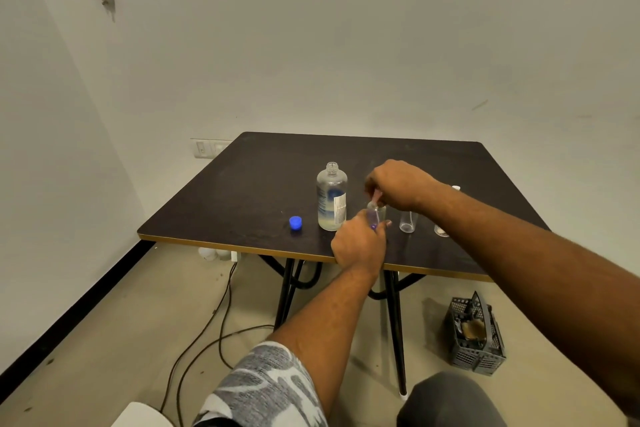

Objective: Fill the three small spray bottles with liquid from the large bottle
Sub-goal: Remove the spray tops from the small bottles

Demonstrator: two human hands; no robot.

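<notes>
The large clear bottle stands upright and uncapped on the dark table, with a little liquid at its bottom. Its blue cap lies to its left. My left hand grips a small clear spray bottle near the front edge. My right hand pinches the top of that same small bottle from above. A second small bottle stands open just to the right. A third one is mostly hidden behind my right forearm. A small white piece shows beyond the arm.
A grey plastic basket sits on the floor to the right of the table legs. Black cables trail over the floor on the left. The wall stands close behind the table.
</notes>
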